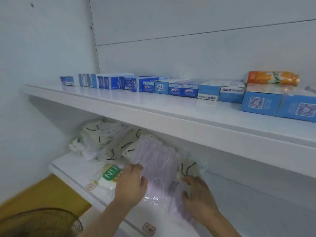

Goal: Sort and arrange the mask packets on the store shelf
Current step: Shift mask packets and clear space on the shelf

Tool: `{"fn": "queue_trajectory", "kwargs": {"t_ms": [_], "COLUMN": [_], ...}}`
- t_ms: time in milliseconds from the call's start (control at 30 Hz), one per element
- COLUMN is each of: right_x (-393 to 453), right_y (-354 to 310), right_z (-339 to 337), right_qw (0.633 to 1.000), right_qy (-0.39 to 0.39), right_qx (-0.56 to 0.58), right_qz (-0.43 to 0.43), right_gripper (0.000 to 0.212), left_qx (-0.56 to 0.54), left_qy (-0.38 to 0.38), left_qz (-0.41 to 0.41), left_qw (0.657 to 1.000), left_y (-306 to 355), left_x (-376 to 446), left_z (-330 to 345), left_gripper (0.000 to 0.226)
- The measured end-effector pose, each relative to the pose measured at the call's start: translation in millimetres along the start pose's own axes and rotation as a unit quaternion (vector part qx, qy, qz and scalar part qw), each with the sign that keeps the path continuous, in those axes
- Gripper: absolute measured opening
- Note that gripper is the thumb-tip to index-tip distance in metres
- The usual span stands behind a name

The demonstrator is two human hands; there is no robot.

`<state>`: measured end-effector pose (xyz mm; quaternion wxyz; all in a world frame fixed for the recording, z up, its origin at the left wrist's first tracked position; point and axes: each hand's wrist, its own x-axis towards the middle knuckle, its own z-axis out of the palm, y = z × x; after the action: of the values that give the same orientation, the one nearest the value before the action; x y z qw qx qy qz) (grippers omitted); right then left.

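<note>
On the lower white shelf (pixel 71 175) lies a clear packet of lilac masks (pixel 157 161). My left hand (pixel 130 183) grips its left edge, thumb on top. My right hand (pixel 199 194) holds the packet's right side low down, fingers curled over the plastic. Behind them is a loose heap of cream mask packets with black ear loops (pixel 106 142), and one more cream packet (pixel 189 168) sits just beyond my right hand. A packet with a green N9 label (pixel 109 175) lies flat to the left of my left hand.
The upper shelf (pixel 171 115) overhangs the lower one and carries a row of blue toothpaste boxes (pixel 174 88) with an orange bottle (pixel 271 78) lying on the boxes at the right. White wall closes the left side. Price tags (pixel 148 229) sit on the lower shelf's front edge.
</note>
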<state>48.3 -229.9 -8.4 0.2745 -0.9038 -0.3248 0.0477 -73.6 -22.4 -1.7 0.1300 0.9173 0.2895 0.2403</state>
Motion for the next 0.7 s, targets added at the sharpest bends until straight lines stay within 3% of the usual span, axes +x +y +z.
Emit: {"fn": "queue_trajectory", "kwargs": {"t_ms": [100, 233, 400, 500, 600, 700], "right_x": [11, 24, 27, 30, 32, 27], "right_y": [-31, -60, -80, -82, -90, -94], "right_z": [28, 62, 88, 101, 109, 114], "right_qw": [0.998, 0.995, 0.988, 0.975, 0.975, 0.945], "right_qy": [0.032, 0.055, 0.073, 0.172, 0.145, 0.250], "right_qx": [0.053, 0.057, 0.022, 0.043, 0.068, 0.134], "right_qz": [0.019, 0.066, 0.136, 0.131, 0.156, 0.162], "right_gripper": [0.043, 0.047, 0.045, 0.035, 0.044, 0.038], "left_qx": [-0.007, 0.002, -0.125, -0.220, -0.250, -0.204], "left_qy": [0.011, 0.000, -0.037, -0.039, -0.097, -0.164], "left_qz": [0.018, 0.060, 0.103, 0.103, 0.061, 0.045], "left_qw": [1.000, 0.998, 0.986, 0.969, 0.961, 0.964], "left_y": [-25, -44, -48, -43, -34, -29], "left_x": [36, 60, 64, 67, 70, 72], "left_z": [6, 20, 24, 17, 12, 13], "left_gripper": [0.025, 0.040, 0.053, 0.049, 0.056, 0.068]}}
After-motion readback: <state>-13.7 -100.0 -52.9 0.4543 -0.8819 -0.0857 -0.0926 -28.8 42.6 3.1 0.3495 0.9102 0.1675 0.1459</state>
